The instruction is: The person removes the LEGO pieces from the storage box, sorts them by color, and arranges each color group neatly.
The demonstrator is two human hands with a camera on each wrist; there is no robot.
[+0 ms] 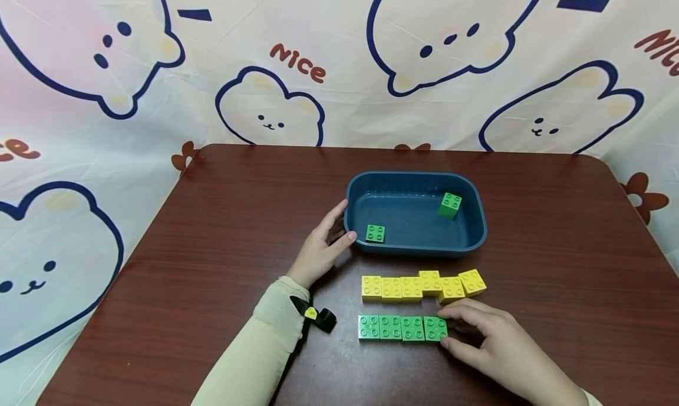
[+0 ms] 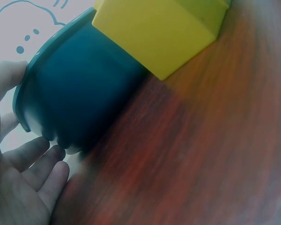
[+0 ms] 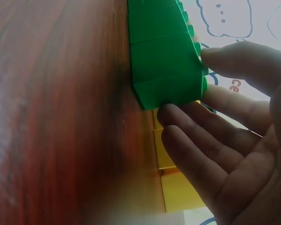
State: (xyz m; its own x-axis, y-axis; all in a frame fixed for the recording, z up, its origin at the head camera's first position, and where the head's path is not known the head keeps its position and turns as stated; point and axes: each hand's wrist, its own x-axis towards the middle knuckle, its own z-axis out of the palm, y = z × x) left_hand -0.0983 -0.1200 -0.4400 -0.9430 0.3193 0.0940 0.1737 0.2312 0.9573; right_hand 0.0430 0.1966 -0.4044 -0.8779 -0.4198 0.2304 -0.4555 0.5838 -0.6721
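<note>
My left hand (image 1: pixel 317 250) rests against the left end of a dark blue plastic tray (image 1: pixel 414 250). Its thumb and fingers touch the outside of the tray, loosely bent. At the right end of a row of green toy building blocks, my right hand (image 1: pixel 495 341) pinches the last green block (image 1: pixel 435 328) between thumb and index finger. The remaining fingers hang beside the block's end in the right wrist view. Two more green blocks sit inside the tray: one (image 1: pixel 375 233) at the near left, another (image 1: pixel 450 205) tilted at the far right.
Between the tray and the green row stands an uneven row of yellow blocks (image 1: pixel 411 289), its rightmost block (image 1: pixel 472 282) turned askew. Everything stands on a brown wooden table (image 1: pixel 254 217). A cartoon-printed cloth (image 1: pixel 339 40) hangs behind it.
</note>
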